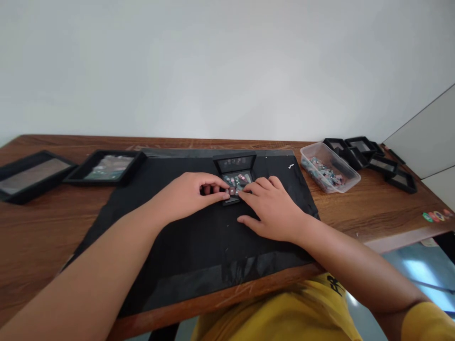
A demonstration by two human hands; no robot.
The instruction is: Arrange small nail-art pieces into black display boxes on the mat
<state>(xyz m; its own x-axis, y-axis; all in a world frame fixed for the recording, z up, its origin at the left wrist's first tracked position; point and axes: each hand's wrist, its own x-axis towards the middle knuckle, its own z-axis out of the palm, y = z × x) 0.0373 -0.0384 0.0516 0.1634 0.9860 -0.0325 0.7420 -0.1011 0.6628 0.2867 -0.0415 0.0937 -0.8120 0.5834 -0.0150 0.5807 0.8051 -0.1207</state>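
Note:
A small black display box (234, 164) stands with its lid raised on the black mat. Inside lie several small decorated pieces (234, 180) in green, pink and white, which look like press-on nails. My left hand (190, 194) reaches in at the box's left side. Its thumb and forefinger are brought close together there in a pinch, and what lies between them is too small to make out. From the right comes my right hand (272, 208), fingers stretched and thumb apart, with the forefinger tip touching the pieces at the box's front right. The fingers hide part of the box.
A black mat (177, 255) covers the middle of the wooden table (355, 213). To the right, a clear plastic tub (346, 170) holds many small packets, with several black frames (359, 143) behind. Two larger black frames, one flat (103, 179) and one tilted (35, 170), are on the left.

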